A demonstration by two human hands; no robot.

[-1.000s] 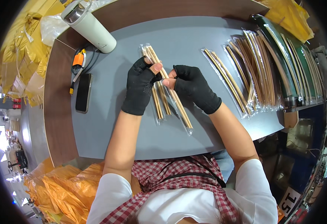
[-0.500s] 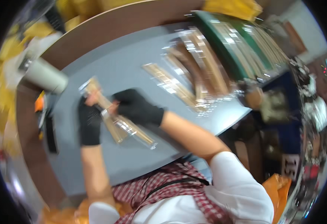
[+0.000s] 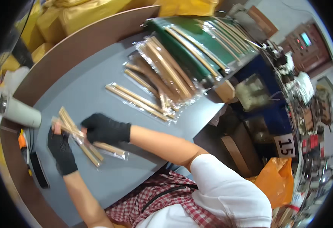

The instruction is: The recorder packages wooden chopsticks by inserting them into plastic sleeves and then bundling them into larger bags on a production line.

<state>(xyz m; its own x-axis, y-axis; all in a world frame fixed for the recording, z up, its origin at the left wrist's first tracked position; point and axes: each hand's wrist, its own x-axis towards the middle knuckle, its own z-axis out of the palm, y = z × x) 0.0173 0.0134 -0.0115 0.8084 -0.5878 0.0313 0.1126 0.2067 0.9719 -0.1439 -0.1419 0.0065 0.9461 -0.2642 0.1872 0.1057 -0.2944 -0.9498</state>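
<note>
- both hands wear black gloves and work over the left part of the grey desk (image 3: 98, 87).
- the left hand (image 3: 61, 149) has its fingers closed round the upper end of a clear packet (image 3: 83, 141) of pale wooden sticks.
- the right hand (image 3: 103, 129) grips the same packet just beside the left, fingers curled over its middle.
- the packet is lifted a little off the desk, slanting from upper left to lower right.
- a pale cup (image 3: 17, 111) lies near the left hand.
- a black phone (image 3: 39, 169) rests at the desk's left edge.
- more stick packets (image 3: 157, 81) lie well apart, toward the green tray (image 3: 185, 41).
</note>
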